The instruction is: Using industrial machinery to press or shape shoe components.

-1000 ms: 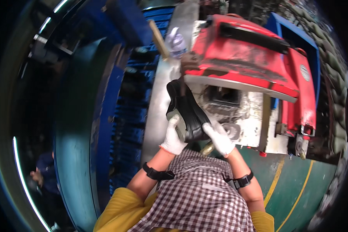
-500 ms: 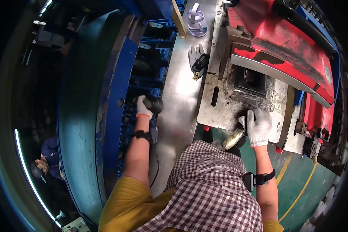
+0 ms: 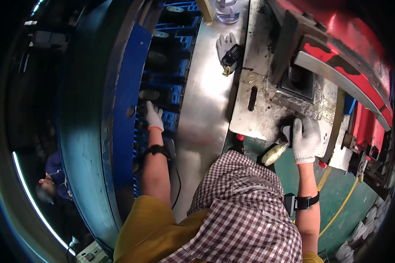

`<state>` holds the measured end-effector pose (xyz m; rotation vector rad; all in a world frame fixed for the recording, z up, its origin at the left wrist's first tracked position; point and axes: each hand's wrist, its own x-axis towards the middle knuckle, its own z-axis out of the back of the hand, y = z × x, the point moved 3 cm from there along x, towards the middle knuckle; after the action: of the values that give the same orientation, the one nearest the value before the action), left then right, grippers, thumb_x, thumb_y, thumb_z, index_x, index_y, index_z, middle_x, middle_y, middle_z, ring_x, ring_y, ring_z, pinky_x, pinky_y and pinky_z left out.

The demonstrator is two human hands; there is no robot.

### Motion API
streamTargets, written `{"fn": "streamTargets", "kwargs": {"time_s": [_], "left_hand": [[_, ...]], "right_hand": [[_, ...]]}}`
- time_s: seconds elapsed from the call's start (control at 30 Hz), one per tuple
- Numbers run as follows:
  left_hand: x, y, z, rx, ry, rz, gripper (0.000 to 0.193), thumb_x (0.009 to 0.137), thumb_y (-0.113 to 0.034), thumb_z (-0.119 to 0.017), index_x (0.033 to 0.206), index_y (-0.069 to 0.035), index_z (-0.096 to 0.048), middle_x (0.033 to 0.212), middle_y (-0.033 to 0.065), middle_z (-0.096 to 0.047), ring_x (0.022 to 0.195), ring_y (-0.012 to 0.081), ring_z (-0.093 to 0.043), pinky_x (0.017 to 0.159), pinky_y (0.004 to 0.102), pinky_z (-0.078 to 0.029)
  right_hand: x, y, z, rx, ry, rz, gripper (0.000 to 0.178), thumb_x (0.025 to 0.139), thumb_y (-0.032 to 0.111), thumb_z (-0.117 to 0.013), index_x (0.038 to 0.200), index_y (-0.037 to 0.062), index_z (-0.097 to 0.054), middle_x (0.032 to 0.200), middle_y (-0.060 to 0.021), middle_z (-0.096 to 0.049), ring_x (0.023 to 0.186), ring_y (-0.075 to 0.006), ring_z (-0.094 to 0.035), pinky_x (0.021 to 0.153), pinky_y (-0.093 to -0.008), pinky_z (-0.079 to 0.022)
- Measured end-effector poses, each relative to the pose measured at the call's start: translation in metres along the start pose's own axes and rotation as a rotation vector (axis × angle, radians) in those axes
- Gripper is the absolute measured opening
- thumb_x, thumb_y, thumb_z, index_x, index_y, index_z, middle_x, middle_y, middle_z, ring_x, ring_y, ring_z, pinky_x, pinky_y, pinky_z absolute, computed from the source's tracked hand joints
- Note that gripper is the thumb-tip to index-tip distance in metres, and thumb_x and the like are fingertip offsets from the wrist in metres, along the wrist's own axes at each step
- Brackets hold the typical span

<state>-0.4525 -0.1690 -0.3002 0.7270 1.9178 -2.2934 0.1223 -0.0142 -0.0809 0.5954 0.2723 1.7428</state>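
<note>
My left hand (image 3: 153,115), in a white knit glove, reaches into a blue rack (image 3: 176,81) at the left. Its fingers are apart, and no object shows in them. Just beyond the fingertips sits a dark piece with a pale oval end (image 3: 149,94). My right hand (image 3: 306,138), gloved alike, is bent at the near edge of the worn metal machine table (image 3: 243,120). Its fingers curl by a dark piece with a grey flap, partly hidden. A tape-wrapped, yellowish rounded piece (image 3: 274,154) sticks out below, left of that hand.
A red press (image 3: 333,48) with a dark square recess (image 3: 298,83) stands at the right. On the steel strip (image 3: 202,105) lie a grey glove with a black device (image 3: 229,55) and a clear bottle (image 3: 227,12). Far left, another person (image 3: 52,179) is beyond a long teal panel (image 3: 81,144).
The dark rounded piece in my left hand is no longer in it; that hand is now deeper in the rack. My right hand stays by the table's edge. The view has shifted slightly.
</note>
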Motion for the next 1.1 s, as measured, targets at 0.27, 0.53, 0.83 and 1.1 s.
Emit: {"fn": "streamTargets", "kwargs": {"time_s": [0.27,0.53,0.83,1.1], "left_hand": [[-0.094,0.029,0.205,0.841,-0.965,0.080,0.078,0.086,-0.058,-0.072,0.140,-0.004,-0.056,0.139,0.0213,-0.061,0.119,0.0406,-0.065,0.103,0.0533,-0.050],[0.008,0.102,0.328,0.002,-0.102,0.677,0.049,0.098,-0.064,-0.040,0.118,-0.031,-0.072,0.117,-0.0046,-0.073,0.116,0.0268,-0.064,0.106,0.0605,-0.042],[-0.114,0.083,0.290,-0.461,-0.237,0.411,0.033,0.094,-0.029,-0.067,0.118,-0.007,-0.069,0.121,0.0132,-0.071,0.114,0.0334,-0.067,0.099,0.0562,-0.054],[-0.233,0.024,0.169,-0.820,0.103,0.645,0.054,0.082,-0.014,-0.070,0.134,-0.001,-0.062,0.135,0.0175,-0.066,0.131,0.0340,-0.058,0.121,0.0575,-0.038]], "right_hand": [[-0.006,-0.010,-0.005,-0.041,0.057,-0.013,0.014,0.096,0.015,-0.067,0.099,0.0026,-0.072,0.093,-0.0175,-0.069,0.089,-0.0367,-0.064,0.083,-0.0447,-0.051],[-0.010,-0.016,-0.009,-0.024,0.091,-0.059,0.020,0.101,0.018,-0.063,0.092,-0.0002,-0.067,0.088,-0.0180,-0.064,0.083,-0.0370,-0.060,0.077,-0.0445,-0.048],[-0.007,-0.015,-0.002,-0.120,0.111,-0.043,0.022,0.102,0.022,-0.061,0.097,0.0026,-0.069,0.094,-0.0199,-0.067,0.090,-0.0395,-0.063,0.081,-0.0477,-0.050],[-0.001,0.021,0.008,0.074,0.016,0.227,0.018,0.097,0.019,-0.065,0.105,0.0049,-0.072,0.107,-0.0134,-0.071,0.095,-0.0354,-0.066,0.088,-0.0431,-0.053]]}}
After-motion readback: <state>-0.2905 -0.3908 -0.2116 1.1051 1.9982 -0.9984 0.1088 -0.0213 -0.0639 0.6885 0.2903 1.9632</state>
